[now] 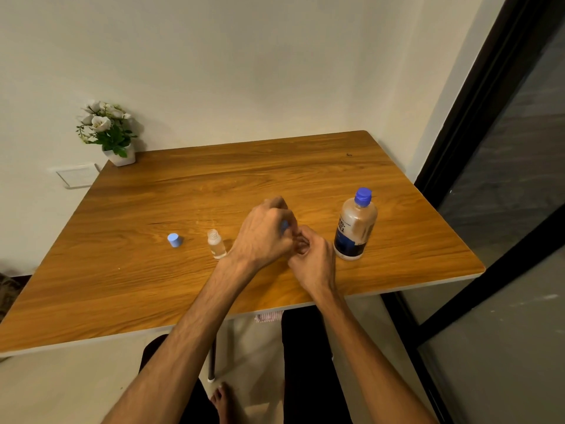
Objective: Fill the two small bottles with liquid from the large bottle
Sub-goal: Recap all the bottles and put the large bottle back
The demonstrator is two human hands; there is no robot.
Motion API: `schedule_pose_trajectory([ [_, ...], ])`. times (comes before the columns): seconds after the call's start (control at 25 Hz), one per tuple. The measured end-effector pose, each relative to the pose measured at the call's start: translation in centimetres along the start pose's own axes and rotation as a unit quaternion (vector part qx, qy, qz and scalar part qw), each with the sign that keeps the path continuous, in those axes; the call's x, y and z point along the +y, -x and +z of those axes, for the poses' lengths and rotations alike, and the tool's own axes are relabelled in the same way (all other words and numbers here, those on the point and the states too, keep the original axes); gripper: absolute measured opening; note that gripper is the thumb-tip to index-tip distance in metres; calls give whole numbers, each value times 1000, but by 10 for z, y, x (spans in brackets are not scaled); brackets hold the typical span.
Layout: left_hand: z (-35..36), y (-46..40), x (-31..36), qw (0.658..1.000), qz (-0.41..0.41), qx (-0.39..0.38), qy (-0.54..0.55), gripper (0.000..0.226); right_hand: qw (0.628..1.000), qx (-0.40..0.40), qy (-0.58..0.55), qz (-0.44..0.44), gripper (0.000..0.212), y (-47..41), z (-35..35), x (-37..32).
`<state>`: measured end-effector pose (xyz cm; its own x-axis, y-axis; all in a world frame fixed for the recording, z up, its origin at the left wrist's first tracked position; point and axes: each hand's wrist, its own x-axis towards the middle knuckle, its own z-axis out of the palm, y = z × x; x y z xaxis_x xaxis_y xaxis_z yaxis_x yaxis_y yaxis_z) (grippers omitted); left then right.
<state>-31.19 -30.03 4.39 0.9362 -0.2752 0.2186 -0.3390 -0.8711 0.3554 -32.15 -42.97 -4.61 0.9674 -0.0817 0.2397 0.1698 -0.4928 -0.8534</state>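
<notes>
A large clear bottle [354, 228] with a blue cap and dark blue label stands on the wooden table [153, 286] at the right. One small clear bottle [216, 243] stands uncapped near the middle, and its light blue cap [175, 240] lies to its left. My left hand [263, 237] pinches a second light blue cap [284, 225]. Just below it, my right hand [312, 258] curls around the other small bottle, which is almost entirely hidden by my fingers. Both hands meet between the uncapped bottle and the large bottle.
A small white pot of white flowers [114, 133] stands at the table's far left corner against the wall. A dark-framed glass door [489, 194] runs along the right side. My legs and a bare foot [224, 399] show under the table's near edge.
</notes>
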Motion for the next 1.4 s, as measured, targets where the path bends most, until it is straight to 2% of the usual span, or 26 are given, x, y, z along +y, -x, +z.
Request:
schedule_pose_trajectory([
  [0.08, -5, 4, 4, 998, 39, -28, 40, 43, 1000, 7, 6, -1, 24, 0, -1, -1],
  [0.16, -1, 6, 3, 998, 32, -6, 60, 37, 1000, 15, 3, -4, 24, 1, -1, -2],
  [0.24, 3, 5, -1, 999, -4, 51, 14, 29, 1000, 12, 2, -3, 29, 0, -1, -4],
  [0.32, 2, 0, -2, 998, -46, 39, -14, 24, 1000, -12, -1, 15, 32, 0, -2, -6],
  [0.4, -3, 0, -1, 1000, -7, -10, 19, 26, 1000, -19, 1, 21, 30, 0, -2, -4],
  [0.52, -4, 4, 3, 999, 36, -4, 32, 41, 1000, -2, 3, 2, 26, 2, 0, -2],
  [0.6, 2, 3, -2, 999, 2, 36, -9, 34, 1000, 0, 1, 5, 25, 2, 0, -3],
  [0.68, 4, 1, -6, 999, -27, 37, -4, 27, 1000, -16, 8, 22, 25, 1, -2, -5],
  [0.8, 2, 1, -5, 999, 42, -9, 32, 14, 999, -22, 27, 21, 26, 0, -3, -3],
  [0.88, 0, 3, 1, 997, 45, -13, 61, 9, 999, -20, 40, 20, 25, -1, -1, -1],
  [1.08, 6, 6, -4, 995, 75, 25, 54, 39, 999, -25, 29, 22, 36, -1, -1, 1],
  [1.2, 4, 16, -13, 989, 51, 109, 90, 40, 1000, 1, 22, 23, 74, 8, -2, 0],
  [1.24, 2, 22, -16, 981, 40, 156, 104, 37, 999, 27, 27, 14, 78, 12, -3, -2],
  [1.28, 1, 27, -20, 971, 29, 205, 117, 34, 998, 62, 22, -6, 73, 16, -6, -7],
  [1.4, -5, 49, -38, 930, -19, 331, 161, 23, 983, 152, -46, -91, 37, 26, -9, -31],
])
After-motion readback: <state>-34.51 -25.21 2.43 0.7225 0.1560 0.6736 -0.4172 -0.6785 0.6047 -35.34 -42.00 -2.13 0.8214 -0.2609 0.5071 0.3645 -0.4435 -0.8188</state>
